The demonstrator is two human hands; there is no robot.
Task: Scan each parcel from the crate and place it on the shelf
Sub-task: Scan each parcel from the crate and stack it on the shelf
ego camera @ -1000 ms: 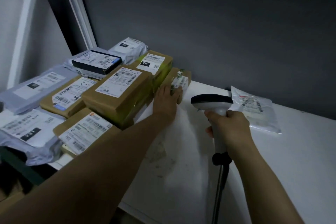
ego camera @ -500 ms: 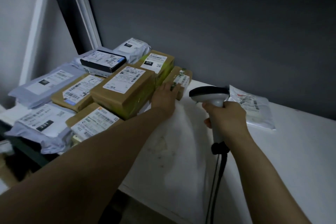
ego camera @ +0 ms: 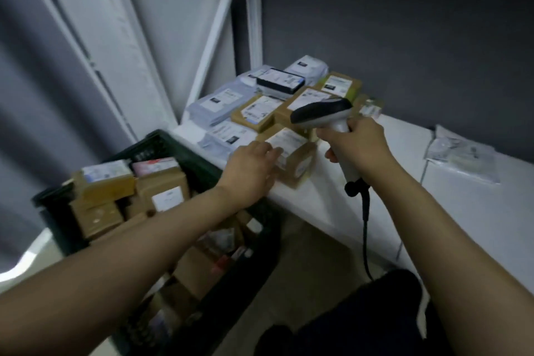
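Grey-white plastic fills my right grip (ego camera: 358, 144): its fingers are curled round the handle of the scanner (ego camera: 320, 114), whose dark-topped head points back toward the crate (ego camera: 173, 140). A black cable (ego camera: 365, 234) hangs from the handle's foot.

My left grip (ego camera: 248, 165) is loosely spread and holds nothing. Its fingertips (ego camera: 276, 150) reach the white label of a brown box (ego camera: 297, 162), but the blur keeps me from telling whether they touch it. That box sits on the front edge of the white shelf (ego camera: 433, 211), just right of the crate.

The crate itself is dark green and stands low beside the shelf, under my left forearm. It is packed with brown parcels (ego camera: 161, 191), most of them with labels facing up.

Beyond the crate, at the shelf's near end, lies a pile of placed parcels (ego camera: 260, 110): brown boxes, grey mailers and one black-edged box, close together. Far to the right of the crate, well apart from the pile, a clear bagged parcel (ego camera: 459, 156) lies flat on the shelf.

Behind the crate, white panels (ego camera: 115, 52) lean against the wall.
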